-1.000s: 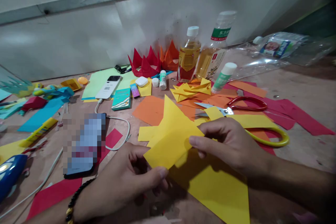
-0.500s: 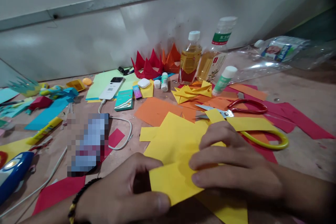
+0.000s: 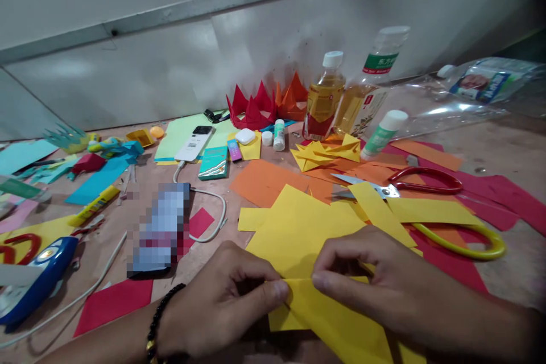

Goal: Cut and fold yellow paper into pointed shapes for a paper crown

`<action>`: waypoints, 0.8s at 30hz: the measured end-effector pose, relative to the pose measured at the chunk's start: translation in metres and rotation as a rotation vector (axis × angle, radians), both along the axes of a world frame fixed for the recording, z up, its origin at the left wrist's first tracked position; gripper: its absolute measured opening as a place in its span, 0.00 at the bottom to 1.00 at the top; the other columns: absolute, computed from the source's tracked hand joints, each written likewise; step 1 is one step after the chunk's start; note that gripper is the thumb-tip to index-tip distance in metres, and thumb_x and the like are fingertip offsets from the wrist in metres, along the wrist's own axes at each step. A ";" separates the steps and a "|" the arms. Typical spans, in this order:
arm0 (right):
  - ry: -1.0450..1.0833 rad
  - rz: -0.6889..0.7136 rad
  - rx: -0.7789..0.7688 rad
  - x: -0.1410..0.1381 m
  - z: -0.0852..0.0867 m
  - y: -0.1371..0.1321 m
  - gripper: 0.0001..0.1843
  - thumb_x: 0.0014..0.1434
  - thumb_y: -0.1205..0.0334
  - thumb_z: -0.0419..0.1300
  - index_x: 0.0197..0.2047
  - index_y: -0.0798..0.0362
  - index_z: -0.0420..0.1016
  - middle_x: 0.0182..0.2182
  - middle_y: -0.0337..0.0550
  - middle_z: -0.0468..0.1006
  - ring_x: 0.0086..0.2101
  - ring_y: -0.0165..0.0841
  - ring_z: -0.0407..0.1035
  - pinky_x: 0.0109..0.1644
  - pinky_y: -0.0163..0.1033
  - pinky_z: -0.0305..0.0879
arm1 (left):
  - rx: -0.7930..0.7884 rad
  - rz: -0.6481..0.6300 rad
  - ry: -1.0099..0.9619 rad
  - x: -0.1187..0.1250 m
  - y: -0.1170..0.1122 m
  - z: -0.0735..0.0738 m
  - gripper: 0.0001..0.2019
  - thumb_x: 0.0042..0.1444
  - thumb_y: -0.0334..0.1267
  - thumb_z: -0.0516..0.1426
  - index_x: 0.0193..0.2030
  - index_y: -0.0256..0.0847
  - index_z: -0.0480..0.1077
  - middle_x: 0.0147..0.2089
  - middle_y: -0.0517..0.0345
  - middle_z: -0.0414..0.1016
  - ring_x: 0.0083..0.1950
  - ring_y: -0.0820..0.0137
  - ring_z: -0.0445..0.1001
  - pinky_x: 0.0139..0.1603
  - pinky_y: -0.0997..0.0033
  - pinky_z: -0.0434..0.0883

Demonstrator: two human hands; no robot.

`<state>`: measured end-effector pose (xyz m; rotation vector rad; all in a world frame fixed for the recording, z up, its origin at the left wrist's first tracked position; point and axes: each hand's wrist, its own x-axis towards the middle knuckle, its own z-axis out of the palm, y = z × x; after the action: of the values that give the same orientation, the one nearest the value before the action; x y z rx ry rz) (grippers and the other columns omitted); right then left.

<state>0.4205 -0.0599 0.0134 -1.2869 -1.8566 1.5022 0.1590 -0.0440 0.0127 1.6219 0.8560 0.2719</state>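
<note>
Yellow paper [image 3: 328,310] sits at the front of the table [image 3: 507,153], right under both hands, and it is folded over into a long flap. The left hand [image 3: 222,301] pinches the top edge of the fold between its thumb and fingers. The right hand [image 3: 371,278] pinches the same edge from the other side. The two hands are just beside each other, and both are holding on tight — neither one is letting go. A dark bead bracelet [image 3: 156,333] is on the left wrist.

More yellow paper [image 3: 298,233] spreads out behind the hands. It sits on top of orange paper [image 3: 264,182]. To the right, red-handled scissors [image 3: 426,179] lie open, and a yellow strip [image 3: 430,210] lies just beside them. Red paper strips [image 3: 490,199] are past that. A little pile of folded yellow paper points [image 3: 326,151] sits near the back, in front of two bottles. Red and orange paper crowns [image 3: 256,105] stand by the wall. A white phone [image 3: 194,142] lies on green paper, and a white cable [image 3: 209,219] curls near a blurred-out thing [image 3: 160,227]. A blue tool [image 3: 45,276] lies at the left edge.
</note>
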 end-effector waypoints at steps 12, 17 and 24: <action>-0.129 0.003 0.077 -0.011 -0.006 -0.012 0.24 0.68 0.43 0.62 0.29 0.52 0.78 0.22 0.37 0.75 0.25 0.28 0.66 0.29 0.35 0.56 | -0.040 0.060 0.053 0.006 -0.006 -0.003 0.19 0.71 0.50 0.59 0.37 0.37 0.82 0.27 0.63 0.70 0.28 0.75 0.61 0.29 0.75 0.58; -0.125 0.009 0.012 0.004 -0.001 0.005 0.24 0.67 0.43 0.66 0.28 0.52 0.75 0.22 0.33 0.70 0.24 0.26 0.59 0.26 0.35 0.52 | -0.001 0.142 0.057 0.004 0.001 -0.003 0.20 0.69 0.50 0.59 0.31 0.38 0.75 0.28 0.63 0.69 0.30 0.74 0.61 0.30 0.75 0.58; -0.092 -0.098 -0.021 0.020 -0.005 0.023 0.28 0.70 0.38 0.61 0.28 0.52 0.73 0.25 0.36 0.71 0.26 0.28 0.61 0.30 0.37 0.55 | -0.082 0.284 0.037 0.003 0.001 -0.004 0.22 0.68 0.56 0.59 0.32 0.39 0.71 0.30 0.62 0.69 0.31 0.73 0.62 0.32 0.74 0.60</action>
<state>0.4403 -0.0372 0.0082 -1.4572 -1.8098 1.4382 0.1623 -0.0431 0.0086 1.4322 1.1131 0.4016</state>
